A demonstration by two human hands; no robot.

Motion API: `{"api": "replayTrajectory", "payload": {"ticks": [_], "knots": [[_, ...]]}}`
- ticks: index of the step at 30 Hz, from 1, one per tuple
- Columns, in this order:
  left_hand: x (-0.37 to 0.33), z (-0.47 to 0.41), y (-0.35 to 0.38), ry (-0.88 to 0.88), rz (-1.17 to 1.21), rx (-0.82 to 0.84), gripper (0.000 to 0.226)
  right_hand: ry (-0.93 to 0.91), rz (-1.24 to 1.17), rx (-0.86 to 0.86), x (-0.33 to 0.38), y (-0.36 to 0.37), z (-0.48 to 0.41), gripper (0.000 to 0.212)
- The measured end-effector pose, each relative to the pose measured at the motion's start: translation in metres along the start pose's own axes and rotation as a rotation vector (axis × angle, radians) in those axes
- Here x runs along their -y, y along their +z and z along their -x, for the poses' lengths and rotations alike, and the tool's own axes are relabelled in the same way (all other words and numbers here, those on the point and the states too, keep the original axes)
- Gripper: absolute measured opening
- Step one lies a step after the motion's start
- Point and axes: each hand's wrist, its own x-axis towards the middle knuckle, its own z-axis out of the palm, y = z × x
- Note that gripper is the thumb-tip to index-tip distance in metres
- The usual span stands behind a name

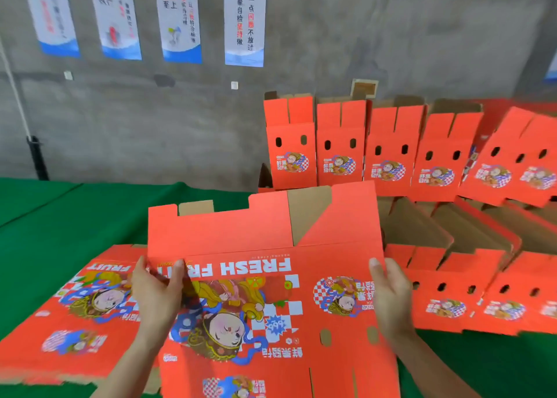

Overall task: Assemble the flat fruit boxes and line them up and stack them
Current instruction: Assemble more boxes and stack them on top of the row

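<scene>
The flat box (286, 322) — left hand (156, 295) and right hand (391, 295) each pinch 1 edge.

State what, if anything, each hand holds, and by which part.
Both hold one flat fruit box: the left hand grips its left edge, the right hand its right edge.

Free green table (60, 216) left; rows of assembled boxes (388, 153) right.

A row of blue-and-white posters (243, 21) hangs on the grey concrete wall (391, 36) at eleven o'clock. Green cloth (60, 216) lies spread at nine o'clock.
</scene>
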Motion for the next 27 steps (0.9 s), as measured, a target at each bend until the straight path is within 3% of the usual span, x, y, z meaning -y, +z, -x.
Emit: {"api": "replayTrajectory", "payload": {"ticks": [6, 9, 11, 13, 15, 19, 23, 27], "knots": [[-0.036, 0.019, 0.032, -0.233, 0.423, 0.315, 0.012, 0.072, -0.041, -0.053, -0.028, -0.094, -0.016, 0.031], [-0.053, 0.047, 0.042, -0.293, 0.557, 0.482, 0.011, 0.126, 0.032, -0.079, -0.033, -0.129, -0.022, 0.015], [-0.064, 0.072, 0.047, -0.301, 0.589, 0.510, 0.013, 0.035, 0.183, -0.168, -0.025, -0.144, -0.025, 0.044], [-0.075, 0.096, 0.051, -0.275, 0.578, 0.502, 0.010, -0.217, 0.344, -0.207, -0.007, -0.152, -0.024, 0.052], [-0.086, 0.114, 0.053, -0.235, 0.558, 0.484, 0.009, -0.338, 0.389, -0.054, 0.006, -0.152, -0.021, 0.041], [-0.103, 0.130, 0.055, -0.179, 0.573, 0.441, 0.015, -0.088, 0.416, 0.309, 0.021, -0.147, -0.018, 0.033], [-0.108, 0.143, 0.058, -0.148, 0.569, 0.442, 0.028, 0.012, 0.593, 0.500, 0.027, -0.158, -0.026, 0.027], [-0.110, 0.143, 0.060, -0.132, 0.589, 0.449, 0.024, 0.114, 0.591, 0.700, 0.029, -0.166, -0.031, 0.024]]}}
